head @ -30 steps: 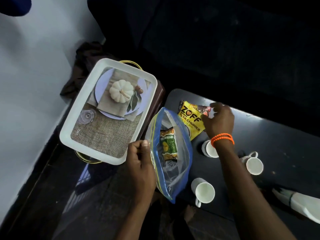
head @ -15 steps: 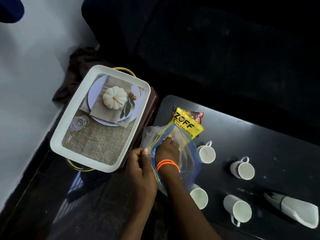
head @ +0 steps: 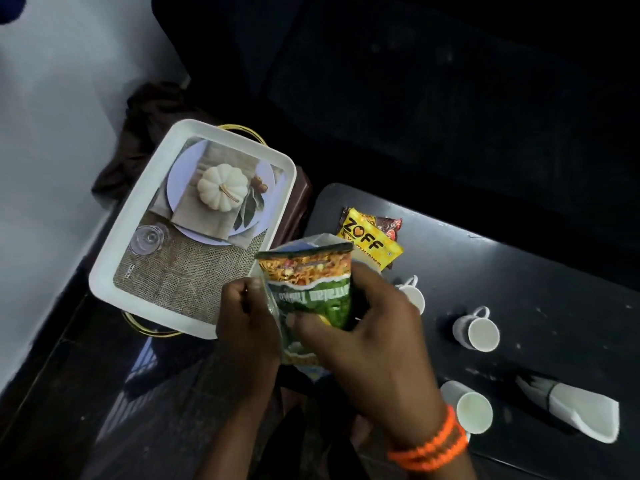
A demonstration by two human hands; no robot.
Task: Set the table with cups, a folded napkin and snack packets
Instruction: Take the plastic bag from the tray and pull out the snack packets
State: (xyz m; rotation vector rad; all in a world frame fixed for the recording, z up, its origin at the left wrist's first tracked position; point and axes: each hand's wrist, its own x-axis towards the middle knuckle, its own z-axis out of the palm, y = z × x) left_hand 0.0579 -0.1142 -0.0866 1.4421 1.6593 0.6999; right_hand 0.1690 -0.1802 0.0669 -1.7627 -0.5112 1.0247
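Observation:
My right hand grips a green snack packet and holds it upright, half out of a clear zip bag. My left hand pinches the bag's left edge. A yellow snack packet lies flat on the black table, just beyond the green one. White cups stand on the table: one partly behind my right hand, one to its right, one near my wrist. A folded white napkin lies at the right.
A white tray with a printed pumpkin picture sits on a brown stand left of the table. A dark cloth is bunched behind it by the white wall. A dark sofa fills the background.
My right hand went from the yellow packet on the table into the bag, and now lifts the green packet up out of it. My left hand kept holding the bag.

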